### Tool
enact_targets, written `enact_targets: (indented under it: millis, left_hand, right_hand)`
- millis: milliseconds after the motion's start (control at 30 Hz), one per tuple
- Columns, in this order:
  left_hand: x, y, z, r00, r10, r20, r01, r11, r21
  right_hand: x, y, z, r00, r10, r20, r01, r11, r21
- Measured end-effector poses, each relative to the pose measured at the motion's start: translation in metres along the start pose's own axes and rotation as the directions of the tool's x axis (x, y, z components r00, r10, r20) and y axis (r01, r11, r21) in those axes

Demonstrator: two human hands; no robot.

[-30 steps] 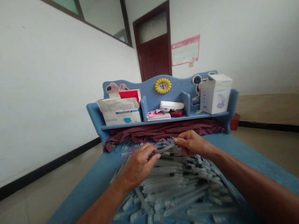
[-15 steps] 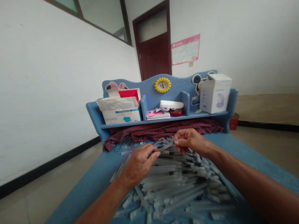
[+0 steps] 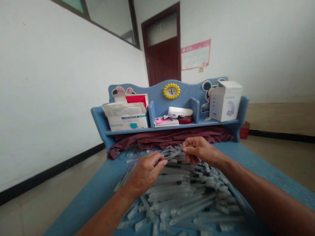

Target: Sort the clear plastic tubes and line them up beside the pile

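Between my hands, above a heap of pen parts, a translucent pen barrel (image 3: 173, 155) slants up to the right. My left hand (image 3: 149, 168) grips its lower end between thumb and curled fingers. At the upper end my right hand (image 3: 197, 149) is pinched closed; its fingertips hide what they hold, perhaps the barrel's tip or a small part. Below lie many frosted pen barrels (image 3: 172, 193), most of them pointing sideways, some with black ends. Short clear caps (image 3: 141, 224) are scattered at the front of the heap, and more pieces lie beside my right forearm.
The blue desk (image 3: 86, 200) carries a raised shelf at the back. On it stand a mask box (image 3: 126, 119), notebooks (image 3: 166, 123), a red round case (image 3: 185, 120) and a white box (image 3: 225, 101). Checked cloth (image 3: 157, 139) lies bunched beneath the shelf.
The view has shifted slightly. Both hands keep nearly the same pose around the pen barrel, with no clear change in grip.
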State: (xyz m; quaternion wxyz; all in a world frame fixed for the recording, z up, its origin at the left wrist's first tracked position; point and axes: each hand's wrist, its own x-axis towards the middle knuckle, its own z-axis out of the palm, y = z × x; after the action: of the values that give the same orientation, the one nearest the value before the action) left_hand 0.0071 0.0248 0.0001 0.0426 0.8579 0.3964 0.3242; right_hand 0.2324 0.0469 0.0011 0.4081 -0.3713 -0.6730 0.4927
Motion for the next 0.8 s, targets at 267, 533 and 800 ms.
enact_targets:
  millis: [267,533,800]
  left_hand:
    - [0.0012,-0.0015,-0.0018,1.0,-0.017,0.011,0.017,1.0,0.004]
    - [0.0007,-0.0014,-0.0007,1.0,-0.022,0.011,0.022,1.0,-0.007]
    - [0.0015,-0.0012,-0.0003,0.998,-0.045,0.042,0.045,0.999,-0.022]
  right_hand:
    - [0.0006,0.0024,0.0017,0.999,0.033,-0.019,-0.035,0.989,-0.142]
    - [0.0004,0.0036,0.0009,0.999,0.042,-0.009,-0.043,0.993,-0.112]
    - [0.0012,0.005,0.0023,0.999,0.048,-0.013,-0.049,0.995,-0.085]
